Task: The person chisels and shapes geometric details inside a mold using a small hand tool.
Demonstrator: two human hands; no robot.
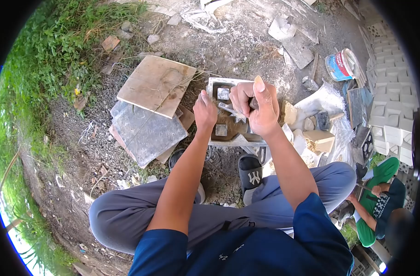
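A grey rectangular mould [235,143] with raised square blocks inside lies on the ground between my feet. My left hand [205,112] is closed at the mould's left wall, its thumb towards the far end; the undersides of the fingers are hidden. Over the right part of the mould is my right hand [260,106], with fingers curled in and thumb sticking up. What it holds, if anything, is hidden. A grey bar-like piece [227,108] shows inside the mould just left of my right hand; whether it is loose I cannot tell.
Left of the mould are stacked flat boards [157,85]. Pale blocks [319,140] and plastic sheeting [318,103] lie to the right, with a paint bucket [342,65] beyond. Patterned blocks [391,87] are stacked far right. Another person [380,204] sits at lower right.
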